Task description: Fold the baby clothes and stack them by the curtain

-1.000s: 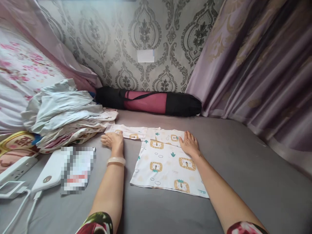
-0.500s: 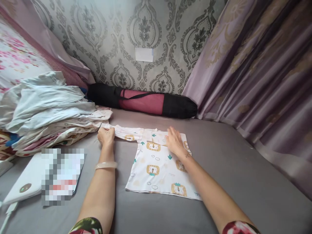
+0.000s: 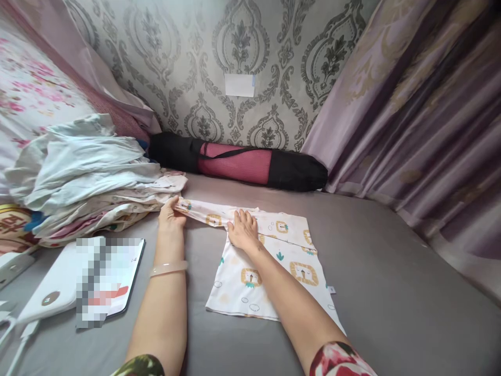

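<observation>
Left hand: we see the left hand [image 3: 170,214] at the far end of the sleeve [image 3: 199,210], its thumb and fingers pressed together on the cuff.
Right hand: the right hand [image 3: 243,230] lies palm down, fingers lengthened and a little apart, touching the cloth where this sleeve joins the body; we do not see it pinch anything.
Shirt: the white shirt [image 3: 287,250] is spread flat on the grey sheet [image 3: 391,261], in front of the person, with tan lion faces and green leaves printed on it. Its sleeve goes out toward the left hand, and on the upper right part we notice a folded layer. The right forearm covers some of the lower body.
Clothes pile: near the left hand we find the heaped clothes [image 3: 90,167], the top ones pale blue.
Devices: at the left of the left forearm there are a phone [image 3: 127,282], partly blurred by pixels, and beside it a white power bank [image 3: 58,279] with a white cable [image 3: 22,342].
Wrist: we observe a pale bangle [image 3: 168,267] around the left one.
Behind: a long black and pink bag [image 3: 235,163] lies along the patterned wall [image 3: 188,57], and purple curtains [image 3: 410,104] hang at the right.
</observation>
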A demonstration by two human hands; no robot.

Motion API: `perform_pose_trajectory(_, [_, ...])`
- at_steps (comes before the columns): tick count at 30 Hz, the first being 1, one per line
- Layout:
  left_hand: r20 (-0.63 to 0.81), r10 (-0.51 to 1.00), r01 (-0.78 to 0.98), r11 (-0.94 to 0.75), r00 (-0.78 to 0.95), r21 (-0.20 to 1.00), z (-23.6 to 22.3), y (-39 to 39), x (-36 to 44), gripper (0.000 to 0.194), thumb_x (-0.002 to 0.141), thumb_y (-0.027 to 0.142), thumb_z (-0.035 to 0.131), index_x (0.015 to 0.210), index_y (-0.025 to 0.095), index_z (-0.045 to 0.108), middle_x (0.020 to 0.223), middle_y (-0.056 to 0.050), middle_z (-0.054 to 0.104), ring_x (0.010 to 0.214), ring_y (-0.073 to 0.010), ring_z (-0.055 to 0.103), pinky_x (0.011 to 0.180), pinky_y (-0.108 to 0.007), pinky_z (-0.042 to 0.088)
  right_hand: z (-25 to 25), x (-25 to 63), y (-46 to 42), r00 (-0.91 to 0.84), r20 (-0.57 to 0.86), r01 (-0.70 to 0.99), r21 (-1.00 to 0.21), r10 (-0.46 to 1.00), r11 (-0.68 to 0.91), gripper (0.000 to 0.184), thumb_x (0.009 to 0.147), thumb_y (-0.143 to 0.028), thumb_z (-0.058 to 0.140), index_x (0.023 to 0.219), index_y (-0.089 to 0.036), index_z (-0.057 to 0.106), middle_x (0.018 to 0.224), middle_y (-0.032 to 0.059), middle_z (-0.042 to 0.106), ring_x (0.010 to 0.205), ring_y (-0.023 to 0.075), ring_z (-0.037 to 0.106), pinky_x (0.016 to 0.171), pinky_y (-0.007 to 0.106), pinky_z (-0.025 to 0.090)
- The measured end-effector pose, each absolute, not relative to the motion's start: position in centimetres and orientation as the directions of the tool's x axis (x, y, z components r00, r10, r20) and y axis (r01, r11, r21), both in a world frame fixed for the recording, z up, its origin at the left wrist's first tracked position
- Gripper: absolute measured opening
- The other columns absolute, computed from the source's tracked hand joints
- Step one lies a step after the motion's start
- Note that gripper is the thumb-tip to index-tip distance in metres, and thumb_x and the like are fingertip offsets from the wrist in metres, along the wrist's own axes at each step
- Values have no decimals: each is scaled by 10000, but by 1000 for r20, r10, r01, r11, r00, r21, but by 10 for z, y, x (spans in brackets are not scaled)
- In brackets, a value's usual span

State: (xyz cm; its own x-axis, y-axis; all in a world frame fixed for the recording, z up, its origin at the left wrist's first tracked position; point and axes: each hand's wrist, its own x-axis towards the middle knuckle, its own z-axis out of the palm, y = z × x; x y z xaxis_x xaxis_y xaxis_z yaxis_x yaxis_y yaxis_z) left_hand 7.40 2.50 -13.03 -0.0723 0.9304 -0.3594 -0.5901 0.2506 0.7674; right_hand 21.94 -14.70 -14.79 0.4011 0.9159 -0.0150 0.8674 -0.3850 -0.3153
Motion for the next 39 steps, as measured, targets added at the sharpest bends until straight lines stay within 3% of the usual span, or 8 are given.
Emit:
perform_pose_trajectory(7, [-305, 952, -754, 207, 9, 623, -101, 11, 74, 75, 867, 133, 527, 875, 189, 576, 699, 10, 654, 767, -142, 677, 797, -303, 576, -111, 231, -134, 320, -242, 908, -198, 916, -370, 728, 911, -588, 389, 1511, -183, 306, 1520, 130, 353, 1345, 336, 327, 1064, 436, 301])
perform_pose_trajectory(21, [-76, 949, -769, 292, 305, 569, -46, -22, 100, 169, 952, 158, 457, 1045, 158, 598, 852, -28, 664, 786, -132, 676, 753, -263, 586, -101, 235, -92, 377, -394, 901, -53, 838, -430, 1055, 671, -788, 574, 1514, -219, 295, 1540, 164, 260, 1397, 365, 227, 1067, 532, 292])
perform_pose_trajectory(24, [-63, 926, -766, 344, 372, 543, -39, -38, 114, 189, 973, 181, 427, 1020, 153, 608, 827, -22, 662, 752, -121, 671, 750, -256, 581, -99, 239, -98, 360, -372, 901, -100, 856, -423, 1021, 675, -770, 597, 1497, -226, 334, 1531, 170, 290, 1402, 375, 240, 1087, 548, 255])
perform_pose_trajectory(27, [-87, 907, -763, 396, 412, 512, -37, -51, 128, 220, 995, 201, 394, 978, 158, 610, 782, -4, 651, 679, -89, 654, 734, -218, 569, -98, 255, -113, 277, -281, 867, -338, 919, -365, 921, 729, -698, 616, 1477, -220, 370, 1508, 168, 362, 1390, 373, 304, 1105, 542, 247])
perform_pose_trajectory(31, [-114, 875, -725, 457, 471, 516, -41, -64, 147, 162, 981, 232, 458, 958, 170, 605, 818, -3, 668, 715, -76, 662, 784, -198, 551, -103, 283, -146, 446, 16, 548, -796, 895, -259, 513, 854, -412, 615, 1304, -174, 555, 1383, 135, 539, 1304, 266, 465, 1106, 423, 329])
perform_pose_trajectory(33, [-122, 869, -704, 464, 479, 538, -45, -73, 159, 165, 980, 235, 459, 954, 167, 607, 859, -12, 683, 790, -82, 673, 850, -211, 533, -108, 292, -169, 566, -46, 186, -965, 823, -182, 279, 885, -330, 589, 1103, -165, 645, 1210, 117, 654, 1143, 221, 599, 1021, 383, 442])
perform_pose_trajectory(36, [-103, 868, -661, 443, 486, 606, -55, -91, 179, 180, 979, 249, 455, 985, 163, 614, 954, -38, 701, 946, -110, 669, 943, -247, 492, -116, 299, -201, 517, -250, -397, -917, 819, -29, 201, 944, -288, 504, 906, -151, 645, 986, 109, 717, 922, 184, 688, 880, 332, 540])
perform_pose_trajectory(39, [-29, 819, -552, 412, 573, 725, -65, -110, 194, 236, 946, 355, 526, 1059, 170, 620, 1113, -79, 691, 1137, -171, 613, 1013, -287, 444, -125, 302, -220, 454, -318, -671, -737, 833, 84, 285, 988, -290, 395, 913, -140, 626, 914, 126, 724, 894, 189, 703, 823, 317, 563])
